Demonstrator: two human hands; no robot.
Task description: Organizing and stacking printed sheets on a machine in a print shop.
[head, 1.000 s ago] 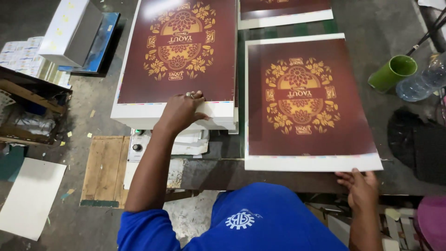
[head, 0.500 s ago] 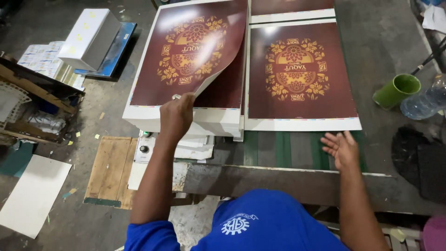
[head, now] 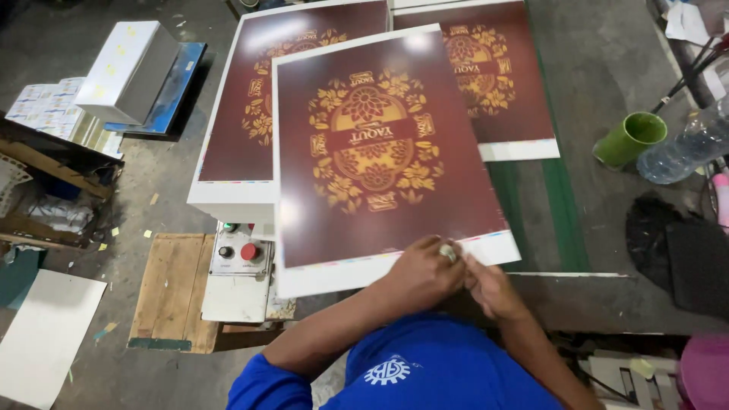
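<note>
Your left hand and right hand both pinched the bottom edge of the maroon printed sheet, frame centre, over the stack on the counter.

Both hands pinching maroon printed sheet near edge, above stack

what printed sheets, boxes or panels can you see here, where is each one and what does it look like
Held sheet: centre, pinched by left hand and right hand; maroon, gold floral emblem, white border.
Stack of matching sheets: left, beneath it.
Third matching sheet: right, on table.
White box: far left.
Control panel: grey, red button.
</note>
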